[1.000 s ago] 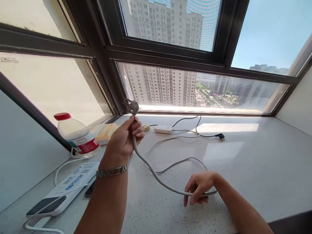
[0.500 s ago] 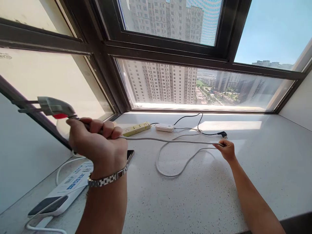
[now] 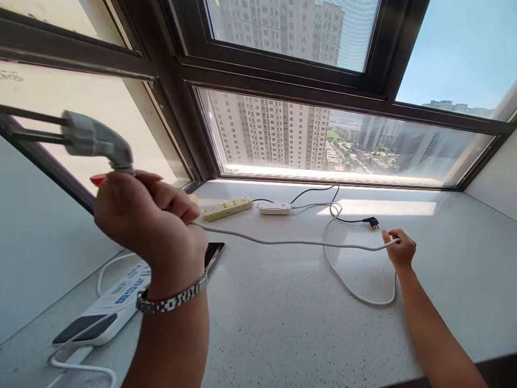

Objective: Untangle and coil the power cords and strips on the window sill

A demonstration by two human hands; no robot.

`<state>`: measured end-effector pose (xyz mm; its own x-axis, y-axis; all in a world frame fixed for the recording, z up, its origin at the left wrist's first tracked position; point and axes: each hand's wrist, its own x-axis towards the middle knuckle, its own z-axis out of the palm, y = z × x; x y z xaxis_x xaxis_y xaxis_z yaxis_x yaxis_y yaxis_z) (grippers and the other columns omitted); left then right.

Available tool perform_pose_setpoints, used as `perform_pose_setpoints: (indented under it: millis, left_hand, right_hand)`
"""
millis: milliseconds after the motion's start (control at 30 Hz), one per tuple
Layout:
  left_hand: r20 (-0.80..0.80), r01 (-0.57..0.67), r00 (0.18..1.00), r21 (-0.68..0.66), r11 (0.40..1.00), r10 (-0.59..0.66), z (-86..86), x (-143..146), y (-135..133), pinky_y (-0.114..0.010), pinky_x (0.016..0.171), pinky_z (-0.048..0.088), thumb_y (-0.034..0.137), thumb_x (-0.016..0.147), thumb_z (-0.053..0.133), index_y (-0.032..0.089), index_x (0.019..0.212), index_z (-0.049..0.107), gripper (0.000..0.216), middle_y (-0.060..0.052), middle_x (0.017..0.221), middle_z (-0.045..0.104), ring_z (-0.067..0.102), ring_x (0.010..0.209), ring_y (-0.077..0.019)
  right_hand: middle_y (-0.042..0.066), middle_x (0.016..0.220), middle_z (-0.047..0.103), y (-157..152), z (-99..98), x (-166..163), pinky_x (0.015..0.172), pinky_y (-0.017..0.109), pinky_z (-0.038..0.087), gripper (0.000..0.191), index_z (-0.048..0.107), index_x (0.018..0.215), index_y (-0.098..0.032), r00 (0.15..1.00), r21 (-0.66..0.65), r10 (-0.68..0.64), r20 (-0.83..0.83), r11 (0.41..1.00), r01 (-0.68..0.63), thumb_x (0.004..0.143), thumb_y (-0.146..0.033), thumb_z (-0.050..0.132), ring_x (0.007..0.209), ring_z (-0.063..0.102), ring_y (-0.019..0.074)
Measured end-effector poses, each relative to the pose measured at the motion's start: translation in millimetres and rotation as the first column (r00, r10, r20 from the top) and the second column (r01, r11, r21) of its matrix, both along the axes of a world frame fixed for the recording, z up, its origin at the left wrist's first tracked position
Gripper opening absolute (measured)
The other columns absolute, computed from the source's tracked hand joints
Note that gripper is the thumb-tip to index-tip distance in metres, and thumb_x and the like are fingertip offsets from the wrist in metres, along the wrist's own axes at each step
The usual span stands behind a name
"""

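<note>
left hand (image 3: 149, 221) gripping grey cord (image 3: 283, 242) nr plug (image 3: 91, 141), right hand (image 3: 399, 250) prob pinching cord

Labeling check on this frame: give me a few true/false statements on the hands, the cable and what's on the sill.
1. The left hand grips the white cable just below its grey plug. True.
2. The right hand rests flat on the sill, holding nothing. False: it pinches the white cable farther along.
3. The grey plug is pushed into the yellow power strip. False: the plug is held up in the air, away from the strip.
4. A black plug lies loose on the white sill. True.
5. The left wrist wears a metal watch band. True.
</note>
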<state>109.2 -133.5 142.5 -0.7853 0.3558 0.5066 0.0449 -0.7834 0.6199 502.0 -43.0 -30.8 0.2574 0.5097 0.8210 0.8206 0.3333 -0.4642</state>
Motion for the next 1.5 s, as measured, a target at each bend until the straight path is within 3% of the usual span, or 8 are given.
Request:
perform_pose_setpoints:
  millis: [133, 300, 433, 767, 1033, 1200, 1400, 1500]
  left_hand:
    - [-0.251, 0.192, 0.941, -0.154, 0.969, -0.226, -21.3, 35.4, 21.1, -0.021, 0.036, 0.015, 0.034, 0.074, 0.068, 0.017, 0.062, 0.05, 0.028, 0.008, 0.046, 0.031, 0.024, 0.04, -0.005]
    - [-0.452, 0.456, 0.565, -0.526, 0.718, -0.69, -56.5, 81.9, 21.7, -0.02, 0.043, 0.018, 0.027, 0.068, 0.062, 0.017, 0.053, 0.039, 0.028, 0.006, 0.05, 0.029, 0.023, 0.047, -0.0059]
    - [-0.522, 0.366, 0.28, -0.718, 0.592, -0.806, -78.9, 107.6, 20.2, -0.022, 0.045, 0.014, 0.024, 0.066, 0.053, 0.018, 0.051, 0.027, 0.031, 0.005, 0.051, 0.021, 0.02, 0.05, -0.0068]
    - [-0.685, 0.255, 0.016, -0.701, 0.665, -0.728, -101.5, 121.1, 18.4, -0.022, 0.047, 0.016, 0.02, 0.065, 0.057, 0.016, 0.05, 0.035, 0.027, 0.007, 0.05, 0.021, 0.019, 0.051, -0.0071]
    - [-0.797, 0.193, 0.022, -0.589, 0.785, -0.604, -112.8, 143.4, -4.9, -0.023, 0.05, 0.022, 0.03, 0.066, 0.075, 0.023, 0.088, 0.066, 0.024, 0.006, 0.058, 0.056, 0.039, 0.049, -0.0084]
    - [-0.639, 0.486, 0.105, -0.636, 0.6, -0.762, -98.8, 141.6, -3.2, -0.02, 0.052, 0.033, 0.027, 0.082, 0.059, 0.017, 0.074, 0.068, 0.015, 0.001, 0.061, 0.061, 0.049, 0.054, -0.0092]
    - [-0.09, 0.646, 0.589, -0.545, 0.535, -0.803, -66.7, 106.6, 14.8, -0.02, 0.039, 0.018, 0.053, 0.072, 0.068, 0.015, 0.058, 0.057, 0.041, 0.007, 0.044, 0.028, 0.022, 0.041, -0.0055]
    - [0.067, 0.613, 0.761, -0.404, 0.68, -0.646, -52.9, 68.3, 30.5, -0.019, 0.036, 0.014, 0.059, 0.067, 0.071, 0.017, 0.053, 0.051, 0.049, 0.009, 0.042, 0.02, 0.016, 0.039, -0.005]
  right_hand:
    - [-0.001, 0.063, 0.049, -16.5, 1.2, -57.2, 0.053, 0.023, 0.034, 0.017, 0.061, 0.078, -0.016, 0.885, -0.075, 0.411, 0.217, 0.911, -0.405, 0.076, -0.032, 0.056, 0.054, 0.045, 0.0117]
    - [-0.002, 0.06, 0.044, -43.8, -0.2, -107.0, 0.051, 0.023, 0.03, 0.008, 0.055, 0.067, -0.018, 0.48, -0.274, 0.866, -0.141, 0.432, -0.859, 0.068, -0.025, 0.053, 0.053, 0.037, 0.0106]
    - [-0.002, 0.054, 0.041, -49.7, -0.6, -106.0, 0.047, 0.024, 0.027, 0.015, 0.05, 0.057, -0.018, 0.262, -0.135, 0.788, -0.557, 0.226, -0.965, 0.064, -0.029, 0.058, 0.05, 0.033, 0.0103]
    - [-0.003, 0.044, 0.038, -52.9, 17.3, -90.4, 0.043, 0.024, 0.029, 0.021, 0.042, 0.046, -0.019, -0.256, 0.198, 0.638, -0.726, -0.163, -0.967, 0.059, -0.025, 0.058, 0.043, 0.032, 0.0096]
    - [-0.003, 0.048, 0.042, -55.4, 10.8, -93.9, 0.044, 0.024, 0.028, 0.037, 0.049, 0.049, -0.018, -0.025, -0.078, 0.514, -0.857, -0.177, -0.981, 0.049, -0.044, 0.075, 0.047, 0.034, 0.0095]
    - [-0.007, 0.047, 0.034, -53.7, 4.5, -102.0, 0.039, 0.021, 0.02, 0.038, 0.047, 0.058, -0.019, 0.038, -0.109, 0.437, -0.899, -0.139, -0.984, 0.053, -0.04, 0.078, 0.043, 0.025, 0.0056]
    - [-0.013, 0.044, 0.029, -47.9, 3.7, -92.4, 0.032, 0.017, 0.016, 0.033, 0.049, 0.073, -0.019, 0.016, -0.1, 0.305, -0.952, -0.261, -0.96, 0.068, -0.038, 0.075, 0.032, 0.018, 0.0019]
    - [-0.012, 0.047, 0.034, -40.5, 10.1, -78.1, 0.038, 0.017, 0.027, 0.029, 0.054, 0.076, -0.016, 0.092, -0.187, 0.316, -0.944, -0.286, -0.94, 0.07, -0.034, 0.077, 0.036, 0.025, 0.0021]
